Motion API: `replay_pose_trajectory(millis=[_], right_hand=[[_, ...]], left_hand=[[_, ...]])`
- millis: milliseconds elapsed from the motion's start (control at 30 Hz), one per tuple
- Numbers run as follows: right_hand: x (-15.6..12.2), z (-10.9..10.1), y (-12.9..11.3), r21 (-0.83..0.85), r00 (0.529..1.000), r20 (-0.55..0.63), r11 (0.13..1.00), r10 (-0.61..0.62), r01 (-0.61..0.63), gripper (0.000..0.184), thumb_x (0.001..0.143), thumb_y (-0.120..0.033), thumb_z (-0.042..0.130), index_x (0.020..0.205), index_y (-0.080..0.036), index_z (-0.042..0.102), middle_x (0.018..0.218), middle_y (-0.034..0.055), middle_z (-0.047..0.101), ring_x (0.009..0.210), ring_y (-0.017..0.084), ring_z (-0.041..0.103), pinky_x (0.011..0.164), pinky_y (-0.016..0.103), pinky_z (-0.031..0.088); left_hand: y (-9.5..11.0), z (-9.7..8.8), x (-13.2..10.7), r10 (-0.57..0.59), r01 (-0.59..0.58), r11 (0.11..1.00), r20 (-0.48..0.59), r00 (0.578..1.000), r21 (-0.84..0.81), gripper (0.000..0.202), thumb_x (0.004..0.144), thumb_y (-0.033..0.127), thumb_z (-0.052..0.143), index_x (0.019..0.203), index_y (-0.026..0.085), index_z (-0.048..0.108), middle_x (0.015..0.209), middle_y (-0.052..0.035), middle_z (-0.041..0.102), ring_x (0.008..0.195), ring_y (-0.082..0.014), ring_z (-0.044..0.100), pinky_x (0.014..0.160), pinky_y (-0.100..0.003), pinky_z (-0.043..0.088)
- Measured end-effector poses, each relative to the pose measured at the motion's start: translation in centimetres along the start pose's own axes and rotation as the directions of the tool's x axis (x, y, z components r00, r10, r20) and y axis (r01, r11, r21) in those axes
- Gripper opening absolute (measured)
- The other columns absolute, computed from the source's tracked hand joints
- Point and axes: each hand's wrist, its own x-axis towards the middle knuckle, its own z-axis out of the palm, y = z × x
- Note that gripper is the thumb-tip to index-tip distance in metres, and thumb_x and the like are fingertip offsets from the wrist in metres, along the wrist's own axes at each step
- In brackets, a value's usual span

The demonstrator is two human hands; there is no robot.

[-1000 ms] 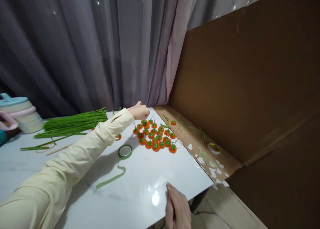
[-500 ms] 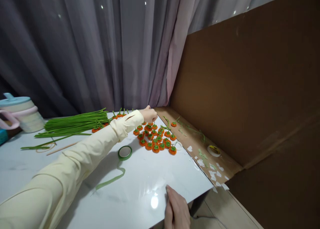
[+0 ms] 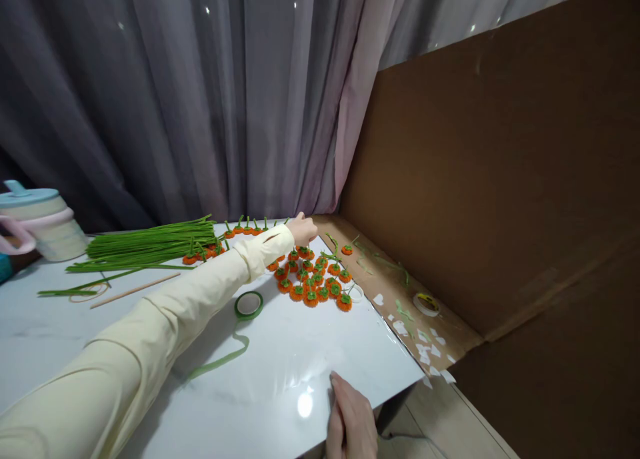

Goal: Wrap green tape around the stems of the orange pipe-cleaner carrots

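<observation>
My left hand (image 3: pixel 303 230) reaches across to the far edge of the white table, its fingers curled downward; whatever they grip is hidden. Just in front of it lies a loose cluster of small fuzzy orange persimmons (image 3: pixel 311 297) with green caps and short stems. A row of similar persimmons (image 3: pixel 239 229) runs along the back edge, left of that hand. At the near right edge, my right hand (image 3: pixel 353 415) rests with its fingers extended, holding nothing that I can see. A roll of green floral tape (image 3: pixel 249 305) lies mid-table, its loose end trailing toward me.
A bundle of green pipe cleaners (image 3: pixel 150 242) lies at the back left, near a thin wooden stick (image 3: pixel 135 290) and a lidded cup (image 3: pixel 59 235). On the cardboard (image 3: pixel 465 325) to the right are a tape roll (image 3: pixel 427 304) and paper scraps. A curtain (image 3: pixel 215 112) hangs behind.
My left hand has shifted slightly right at the table's far edge, and more of the back row shows past the sleeve. My right hand stays at the near edge.
</observation>
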Motion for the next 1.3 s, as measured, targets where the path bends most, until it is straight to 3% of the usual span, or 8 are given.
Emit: replay_pose_trajectory(millis=[267, 400, 500, 633, 767, 900, 1100, 1300], right_hand=[[-0.3, -0.4, 0.6, 0.006, 0.998, 0.058, 0.999, -0.036, 0.036, 0.030, 0.080, -0.008, 0.050, 0.106, -0.016, 0.062, 0.090, 0.0093, 0.069, 0.081, 0.023, 0.066, 0.063, 0.033, 0.053], [-0.3, -0.4, 0.6, 0.005, 0.998, 0.065, 1.000, -0.018, 0.018, 0.030, 0.080, -0.008, 0.049, 0.107, -0.016, 0.061, 0.089, 0.0097, 0.069, 0.081, 0.023, 0.066, 0.064, 0.034, 0.053], [-0.3, -0.5, 0.5, 0.013, 0.996, 0.084, 1.000, -0.005, 0.003, 0.030, 0.081, -0.008, 0.048, 0.106, -0.016, 0.061, 0.090, 0.0109, 0.069, 0.081, 0.024, 0.066, 0.064, 0.035, 0.052], [-0.4, -0.4, 0.6, 0.011, 0.995, 0.098, 1.000, 0.002, -0.003, 0.026, 0.083, -0.015, 0.050, 0.106, -0.016, 0.062, 0.090, 0.0099, 0.069, 0.080, 0.024, 0.067, 0.063, 0.035, 0.053], [-0.7, -0.1, 0.6, 0.013, 0.998, 0.053, 1.000, 0.023, -0.024, 0.024, 0.085, -0.025, 0.052, 0.105, -0.017, 0.063, 0.089, 0.0087, 0.070, 0.079, 0.024, 0.067, 0.064, 0.035, 0.054], [-0.4, 0.4, -0.2, -0.013, 0.998, 0.000, 0.998, 0.066, -0.066, 0.021, 0.085, -0.026, 0.052, 0.098, -0.017, 0.066, 0.084, 0.0079, 0.070, 0.075, 0.023, 0.066, 0.063, 0.036, 0.054], [1.7, 0.0, -2.5, -0.121, 0.960, 0.120, 0.963, 0.254, -0.240, 0.019, 0.085, -0.023, 0.052, 0.087, -0.015, 0.068, 0.078, 0.0072, 0.069, 0.071, 0.019, 0.064, 0.069, 0.030, 0.050], [4.4, -0.4, -3.2, -0.226, 0.795, 0.392, 0.886, 0.463, -0.404, 0.030, 0.086, -0.040, 0.048, 0.090, -0.018, 0.067, 0.086, 0.0046, 0.070, 0.080, 0.019, 0.065, 0.067, 0.023, 0.049]], left_hand=[[0.5, 1.9, -1.2, 0.068, -0.061, 0.993, -0.067, 0.995, 0.097, 0.013, 0.069, 0.001, 0.057, 0.068, 0.013, 0.063, 0.078, -0.0119, 0.067, 0.094, -0.0236, 0.054, 0.086, -0.039, 0.026], [0.2, -0.1, -3.0, 0.042, -0.024, 0.994, -0.172, 0.984, 0.106, 0.012, 0.081, 0.015, 0.056, 0.091, 0.014, 0.062, 0.122, -0.0145, 0.055, 0.119, -0.0256, 0.038, 0.092, -0.042, 0.022], [0.9, -1.9, -6.1, -0.015, 0.039, 0.995, -0.258, 0.966, 0.090, 0.020, 0.091, 0.026, 0.044, 0.101, 0.016, 0.058, 0.137, -0.0122, 0.041, 0.125, -0.0258, 0.031, 0.093, -0.046, 0.021], [2.9, -3.2, -13.6, -0.031, 0.030, 1.000, -0.373, 0.927, -0.008, 0.020, 0.092, 0.027, 0.042, 0.100, 0.019, 0.059, 0.132, -0.0101, 0.047, 0.122, -0.0241, 0.037, 0.095, -0.044, 0.022], [5.1, -2.2, -22.7, -0.182, 0.127, 0.957, -0.199, 0.963, -0.259, 0.019, 0.091, 0.029, 0.043, 0.101, 0.021, 0.057, 0.126, -0.0095, 0.052, 0.116, -0.0217, 0.045, 0.095, -0.039, 0.026], [7.1, 0.0, -29.2, -0.334, 0.304, 0.809, 0.032, 0.942, -0.503, 0.024, 0.086, 0.036, 0.052, 0.105, 0.022, 0.054, 0.126, -0.0095, 0.051, 0.115, -0.0215, 0.046, 0.093, -0.032, 0.031], [9.4, 2.4, -31.9, -0.462, 0.441, 0.639, 0.143, 0.875, -0.630, 0.023, 0.078, 0.035, 0.063, 0.091, 0.020, 0.052, 0.127, -0.0097, 0.047, 0.118, -0.0247, 0.040, 0.095, -0.038, 0.032], [9.6, 3.3, -32.7, -0.533, 0.412, 0.566, 0.065, 0.844, -0.714, 0.010, 0.086, 0.023, 0.050, 0.077, 0.019, 0.054, 0.110, -0.0050, 0.055, 0.104, -0.0186, 0.049, 0.093, -0.035, 0.035]])
